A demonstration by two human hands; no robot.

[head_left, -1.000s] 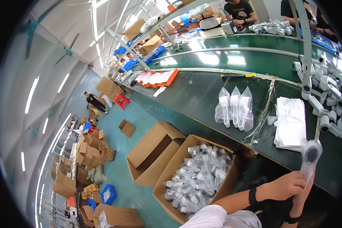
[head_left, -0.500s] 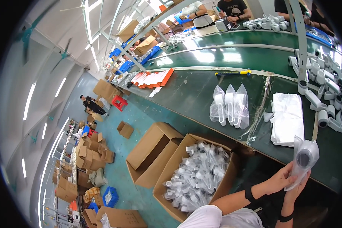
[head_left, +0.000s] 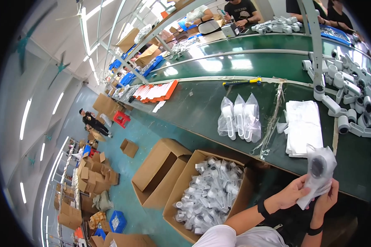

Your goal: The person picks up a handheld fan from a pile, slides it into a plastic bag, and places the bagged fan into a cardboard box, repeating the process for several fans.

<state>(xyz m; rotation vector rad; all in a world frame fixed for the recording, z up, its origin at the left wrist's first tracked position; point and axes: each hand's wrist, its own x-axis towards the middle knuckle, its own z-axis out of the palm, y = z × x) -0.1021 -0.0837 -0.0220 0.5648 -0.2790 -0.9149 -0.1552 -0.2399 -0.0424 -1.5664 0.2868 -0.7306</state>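
Near the bench's front edge I hold a bagged white part [head_left: 320, 166] with a round dark face, wrapped in a clear plastic bag. My left hand [head_left: 293, 193] pinches the bag's lower part from the left. On the other side my right hand [head_left: 328, 198] has its fingers closed on the bag's lower right. Just behind them lies a stack of white plastic bags [head_left: 303, 125]. To its left, three bagged white parts [head_left: 239, 117] rest side by side on the dark green bench [head_left: 193, 105].
Loose white parts [head_left: 350, 88] are heaped at the right. A yellow-and-black hammer [head_left: 242, 81] lies near the bench's back rail. Below, a carton [head_left: 167, 212] holds many bagged parts, beside another open carton [head_left: 146, 175]. A metal post [head_left: 316, 53] rises at right. Co-workers sit beyond the conveyor.
The bagged part has turned slightly and tilted, and my right hand has shifted to its lower right side. The whole view has swung a little, moving the scene left.
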